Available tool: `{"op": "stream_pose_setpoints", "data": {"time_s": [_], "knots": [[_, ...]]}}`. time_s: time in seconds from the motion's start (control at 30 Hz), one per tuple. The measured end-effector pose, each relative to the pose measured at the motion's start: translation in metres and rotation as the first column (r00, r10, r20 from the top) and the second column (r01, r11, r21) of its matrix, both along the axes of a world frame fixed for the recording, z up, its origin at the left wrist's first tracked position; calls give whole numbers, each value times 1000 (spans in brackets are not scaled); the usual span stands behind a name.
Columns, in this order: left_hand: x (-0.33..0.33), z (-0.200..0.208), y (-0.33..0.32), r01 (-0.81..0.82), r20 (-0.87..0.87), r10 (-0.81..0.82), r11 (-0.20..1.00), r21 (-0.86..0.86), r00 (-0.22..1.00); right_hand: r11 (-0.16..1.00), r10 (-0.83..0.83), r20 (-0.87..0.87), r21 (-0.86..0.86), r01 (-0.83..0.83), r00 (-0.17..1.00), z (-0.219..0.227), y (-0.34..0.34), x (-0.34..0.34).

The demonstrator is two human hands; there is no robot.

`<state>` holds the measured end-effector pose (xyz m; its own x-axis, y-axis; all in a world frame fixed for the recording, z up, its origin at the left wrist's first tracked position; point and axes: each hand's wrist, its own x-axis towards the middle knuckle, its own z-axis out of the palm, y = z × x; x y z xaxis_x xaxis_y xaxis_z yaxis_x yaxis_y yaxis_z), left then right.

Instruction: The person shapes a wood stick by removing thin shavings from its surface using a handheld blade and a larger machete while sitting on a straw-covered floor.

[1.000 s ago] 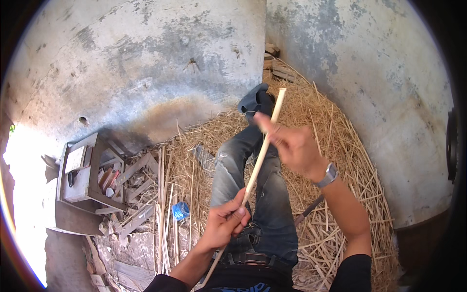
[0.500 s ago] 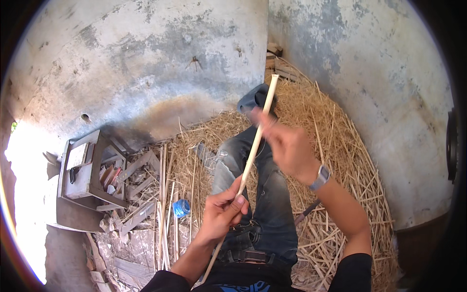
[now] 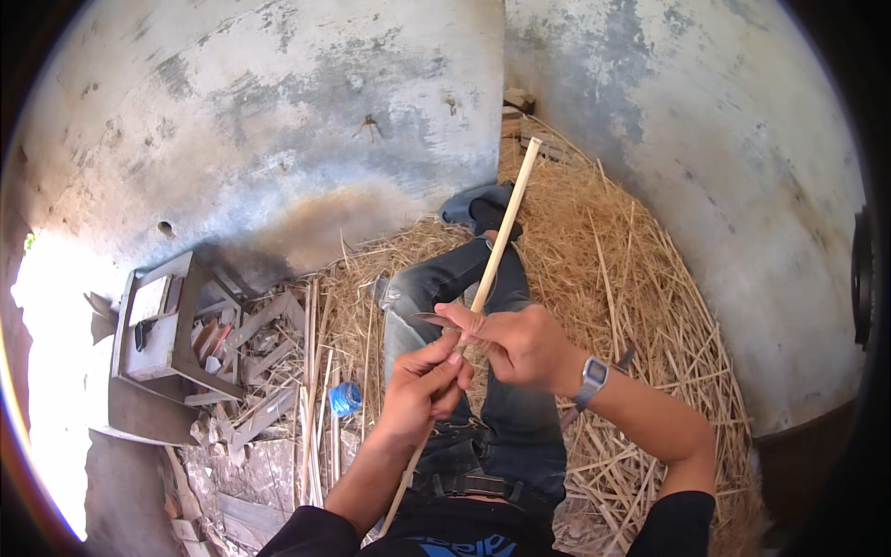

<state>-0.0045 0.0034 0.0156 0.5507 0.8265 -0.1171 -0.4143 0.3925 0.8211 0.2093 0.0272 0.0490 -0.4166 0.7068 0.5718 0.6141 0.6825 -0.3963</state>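
Observation:
A long pale strip of split bamboo or cane (image 3: 509, 218) slants from my waist up past my knees. My left hand (image 3: 422, 382) is closed around its lower middle, fingers pinching it. Just above, my right hand (image 3: 520, 343) is closed and touches the strip. A thin pointed knife blade (image 3: 436, 319) sticks out leftward from the right fingers, across the strip; its handle is hidden in the hand. The strip's lower end (image 3: 404, 492) runs beside my belt.
Straw-like shavings and strips (image 3: 594, 251) cover the floor to the right. A dark tool (image 3: 625, 357) lies partly under my right forearm. To the left are a blue twine roll (image 3: 345, 399), wood scraps (image 3: 264, 320) and a worn wooden stool-like frame (image 3: 176, 343). Plastered walls (image 3: 306, 102) stand close.
My right hand has come down along the strip, from its upper part to just above my left hand. The left hand keeps its hold; the strip's top has shifted slightly right.

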Motion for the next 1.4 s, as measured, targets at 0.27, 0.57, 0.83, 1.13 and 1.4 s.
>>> {"op": "stream_pose_setpoints", "data": {"time_s": [0.27,0.57,0.83,1.13,1.4], "knots": [[7,-4,-8,73,95,-69,996,-46,993,905,-424,-209,-121,407,881,26,4,19],[1,-4,3,77,112,-63,990,-121,992,950,-311,-283,-81,301,907,19,26,12],[6,-8,14,55,150,-28,982,-181,988,997,-26,-156,-73,14,987,-8,42,11],[-3,-11,24,9,23,-6,993,-121,1000,966,29,188,-259,21,982,-2,17,-7],[-7,-30,0,60,-4,-60,992,-111,998,879,-477,-114,-56,474,872,19,89,67]]}}
